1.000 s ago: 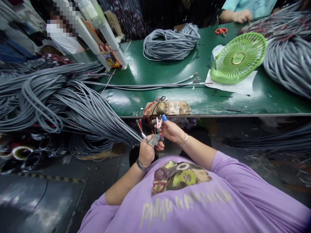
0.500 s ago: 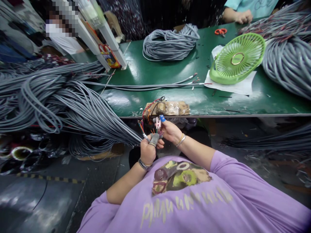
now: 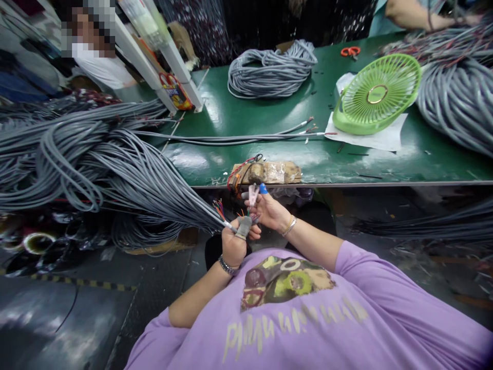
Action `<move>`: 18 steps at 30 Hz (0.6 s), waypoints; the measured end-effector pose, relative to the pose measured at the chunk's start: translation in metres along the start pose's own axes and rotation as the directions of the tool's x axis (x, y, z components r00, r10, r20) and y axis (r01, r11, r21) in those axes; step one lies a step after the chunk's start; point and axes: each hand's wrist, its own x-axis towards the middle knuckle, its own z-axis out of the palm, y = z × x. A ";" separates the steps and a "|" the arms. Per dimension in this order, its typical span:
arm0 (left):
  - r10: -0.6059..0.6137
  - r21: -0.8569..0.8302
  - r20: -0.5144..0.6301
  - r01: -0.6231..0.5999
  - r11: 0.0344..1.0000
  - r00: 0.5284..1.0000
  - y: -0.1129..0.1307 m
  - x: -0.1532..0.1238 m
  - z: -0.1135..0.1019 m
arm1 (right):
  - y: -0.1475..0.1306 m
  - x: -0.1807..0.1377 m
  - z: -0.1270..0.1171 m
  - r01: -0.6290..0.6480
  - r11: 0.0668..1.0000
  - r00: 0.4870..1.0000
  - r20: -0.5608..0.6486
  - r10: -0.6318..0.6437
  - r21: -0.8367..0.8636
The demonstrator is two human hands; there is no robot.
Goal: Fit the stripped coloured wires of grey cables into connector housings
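My left hand (image 3: 235, 241), its thumb covered in grey, is closed around the end of a grey cable (image 3: 228, 225). Thin coloured wires (image 3: 219, 209) fan out from the stripped end, and a few more show by the thumb. Close beside it, my right hand (image 3: 272, 211) has blue tape on one fingertip. Its fingers pinch a small pale pink piece that looks like a clip (image 3: 253, 195), just below the bench edge. Right behind the clip, a wooden block (image 3: 279, 172) with red and black leads sits on the edge. The exact finger contact is partly hidden.
Many grey cables (image 3: 134, 159) drape off the bench at left. On the green bench (image 3: 215, 110) are a cable coil (image 3: 269, 72), a green fan (image 3: 377, 95), orange-handled scissors (image 3: 350, 51) and more cables (image 3: 458, 103) at right. Co-workers stand at far left and far right.
My left hand has turned slightly, and the fanned wires have tipped left and down. The clip has tilted a little. The co-worker's arm at upper right has moved right, over the cables.
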 end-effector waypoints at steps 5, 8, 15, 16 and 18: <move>-0.027 0.050 0.011 0.027 0.998 1.000 -0.001 -0.001 -0.005 | -0.005 -0.014 -0.015 -0.081 0.975 0.979 0.169 0.117 -0.205; -0.031 0.135 0.050 0.024 0.991 0.998 -0.001 -0.001 -0.006 | -0.010 -0.024 -0.017 -0.040 0.931 0.981 0.165 0.107 -0.363; 0.002 0.221 0.099 -0.024 0.975 0.995 -0.002 -0.003 -0.006 | -0.011 -0.034 -0.005 0.103 0.800 0.994 0.082 -0.068 -0.590; 0.003 0.223 0.098 -0.025 0.975 0.995 -0.003 -0.004 -0.006 | -0.010 -0.034 -0.005 0.116 0.791 0.993 0.078 -0.087 -0.601; 0.007 0.225 0.098 -0.029 0.974 0.995 -0.002 -0.003 -0.006 | -0.009 -0.035 -0.003 0.141 0.776 0.990 0.074 -0.121 -0.615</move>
